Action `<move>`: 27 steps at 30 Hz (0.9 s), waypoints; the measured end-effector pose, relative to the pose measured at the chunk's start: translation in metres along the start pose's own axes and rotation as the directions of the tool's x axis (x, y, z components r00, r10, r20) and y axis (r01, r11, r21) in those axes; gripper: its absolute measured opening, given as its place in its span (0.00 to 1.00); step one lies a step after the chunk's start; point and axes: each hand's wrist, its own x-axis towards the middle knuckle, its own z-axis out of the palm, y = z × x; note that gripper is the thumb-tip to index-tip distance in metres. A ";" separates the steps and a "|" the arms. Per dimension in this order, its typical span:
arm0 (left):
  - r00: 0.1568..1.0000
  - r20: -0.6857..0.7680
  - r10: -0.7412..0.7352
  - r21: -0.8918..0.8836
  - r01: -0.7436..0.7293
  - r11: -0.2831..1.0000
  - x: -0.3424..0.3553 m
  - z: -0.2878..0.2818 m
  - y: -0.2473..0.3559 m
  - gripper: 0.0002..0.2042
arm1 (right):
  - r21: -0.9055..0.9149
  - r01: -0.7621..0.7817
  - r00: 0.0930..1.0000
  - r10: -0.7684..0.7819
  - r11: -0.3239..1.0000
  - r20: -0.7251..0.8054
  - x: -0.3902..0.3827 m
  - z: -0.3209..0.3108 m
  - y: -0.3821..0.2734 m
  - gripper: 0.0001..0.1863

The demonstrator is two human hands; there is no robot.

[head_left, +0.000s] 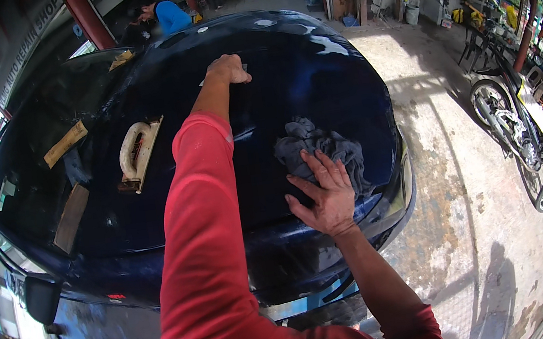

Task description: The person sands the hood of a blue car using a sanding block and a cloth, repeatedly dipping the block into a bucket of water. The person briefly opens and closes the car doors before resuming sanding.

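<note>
Before me is the dark blue hood of a car. My left hand, at the end of an outstretched red sleeve, presses down on its far part. The fingers are curled over a small flat piece, pale at the edges; its kind is mostly hidden under them. Nearer and to the right, my right hand lies open, fingers spread, resting against a crumpled grey-blue cloth on the hood. Left of my left forearm lies a hand sander with a cream-coloured handle.
A wooden strip and a tan strip lie by the windshield at left. The side mirror juts out near left. Beyond the car a person in blue bends down. A motorcycle stands to the right on the concrete floor.
</note>
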 end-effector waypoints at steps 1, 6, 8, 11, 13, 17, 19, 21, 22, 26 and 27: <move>1.000 0.000 0.009 0.000 -0.009 1.000 -0.001 0.001 -0.001 0.29 | 0.004 -0.006 1.000 0.006 1.000 0.000 0.000 0.000 0.000 0.19; 0.996 0.065 0.063 0.095 -0.069 0.993 -0.006 0.003 -0.002 0.28 | 0.000 0.001 1.000 -0.001 1.000 -0.012 -0.001 0.001 0.000 0.18; 0.993 0.074 0.089 0.121 -0.098 0.988 -0.007 0.004 -0.005 0.28 | 0.000 0.005 1.000 -0.005 1.000 -0.015 -0.002 0.001 0.000 0.18; 0.985 0.066 0.158 0.153 -0.167 0.974 -0.009 0.007 -0.012 0.29 | -0.005 0.008 1.000 -0.008 1.000 -0.027 -0.003 0.002 0.001 0.18; 0.975 0.084 0.203 0.175 -0.215 0.961 -0.012 0.010 -0.018 0.32 | -0.004 0.006 1.000 -0.006 1.000 -0.026 -0.003 0.003 0.001 0.17; 0.958 0.027 0.287 0.235 -0.285 0.929 -0.031 0.018 -0.027 0.30 | 0.001 0.017 0.999 -0.017 1.000 -0.045 -0.004 0.003 0.002 0.17; 0.961 -0.058 0.270 0.244 -0.248 0.937 -0.048 0.020 -0.028 0.28 | 0.001 0.015 0.999 -0.015 1.000 -0.049 -0.004 0.003 0.002 0.17; 0.963 -0.010 0.269 0.249 -0.259 0.933 -0.066 0.021 -0.029 0.26 | 0.003 0.015 0.999 -0.014 1.000 -0.045 -0.005 0.003 0.002 0.17; 0.954 -0.019 0.300 0.247 -0.286 0.926 -0.075 0.020 -0.030 0.25 | 0.007 0.001 0.999 -0.001 1.000 -0.038 -0.005 0.004 0.003 0.17; 0.966 -0.030 0.257 0.073 -0.254 0.964 -0.088 0.013 -0.048 0.25 | 0.021 -0.005 0.999 0.006 1.000 -0.039 -0.007 0.003 0.002 0.18; 0.975 -0.105 0.197 -0.024 -0.200 0.979 -0.084 0.013 -0.054 0.27 | 0.018 -0.007 0.999 0.007 1.000 -0.036 -0.006 0.003 0.002 0.18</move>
